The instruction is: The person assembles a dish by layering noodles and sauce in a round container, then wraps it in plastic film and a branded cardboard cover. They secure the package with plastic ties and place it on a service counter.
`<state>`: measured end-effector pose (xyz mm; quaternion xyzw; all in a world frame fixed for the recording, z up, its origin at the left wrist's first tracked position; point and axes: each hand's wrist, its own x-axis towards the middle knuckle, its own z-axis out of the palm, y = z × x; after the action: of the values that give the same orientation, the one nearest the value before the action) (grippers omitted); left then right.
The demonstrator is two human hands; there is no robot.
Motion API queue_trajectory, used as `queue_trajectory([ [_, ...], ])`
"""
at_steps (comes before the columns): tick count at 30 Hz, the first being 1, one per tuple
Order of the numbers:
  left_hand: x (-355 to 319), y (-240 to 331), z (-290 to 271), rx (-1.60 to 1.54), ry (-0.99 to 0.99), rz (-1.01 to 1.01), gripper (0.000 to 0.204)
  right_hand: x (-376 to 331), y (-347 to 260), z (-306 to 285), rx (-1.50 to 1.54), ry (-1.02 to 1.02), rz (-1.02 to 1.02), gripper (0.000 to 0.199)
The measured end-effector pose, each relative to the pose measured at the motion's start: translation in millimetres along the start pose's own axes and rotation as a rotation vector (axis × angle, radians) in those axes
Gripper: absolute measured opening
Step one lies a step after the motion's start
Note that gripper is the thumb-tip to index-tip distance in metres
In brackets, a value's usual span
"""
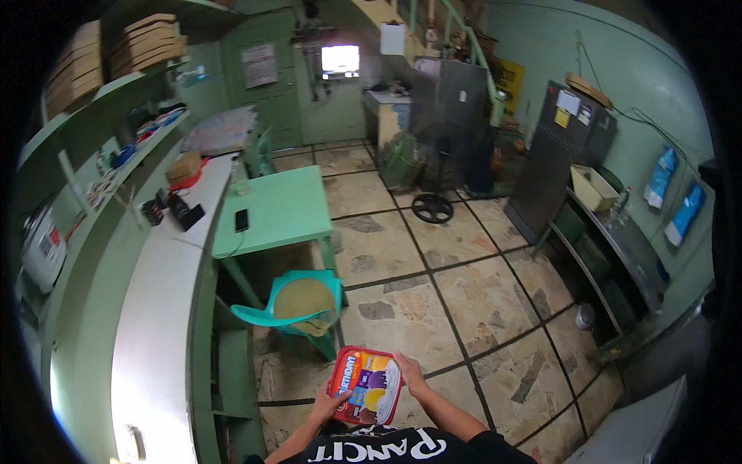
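Close in front of my body I hold a rectangular ice cream tub (368,384) with a red rim and a colourful printed lid. My left hand (328,405) grips its left side, the thumb lying over the lid. On the opposite side, near the upper right corner, my right hand (410,373) is closed on the edge. The tub's lid faces up toward me. Its underside and the fingers beneath it are hidden.
A teal plastic chair (297,303) with a round seat pad stands ahead, beside a green table (278,203) bearing a phone (242,220). A long white counter (151,340) runs along the left. Ahead are a fan (433,207) and a dark fridge (558,155); a metal shelf (599,251) stands right.
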<state>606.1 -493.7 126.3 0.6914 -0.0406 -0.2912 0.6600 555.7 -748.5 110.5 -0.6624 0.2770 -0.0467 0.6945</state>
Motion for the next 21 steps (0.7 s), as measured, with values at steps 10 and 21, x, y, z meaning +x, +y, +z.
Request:
queue_trajectory([
  [10,134.7,33.4,123.8,0.360,-0.457,0.082,0.079,70.8,-41.9,-135.3,-0.564,0.313,-0.284,0.066],
  [21,267.5,84.4,230.8,0.730,-0.772,0.304,0.083,147.7,-105.6,-217.7,-0.617,0.211,0.065,0.060],
])
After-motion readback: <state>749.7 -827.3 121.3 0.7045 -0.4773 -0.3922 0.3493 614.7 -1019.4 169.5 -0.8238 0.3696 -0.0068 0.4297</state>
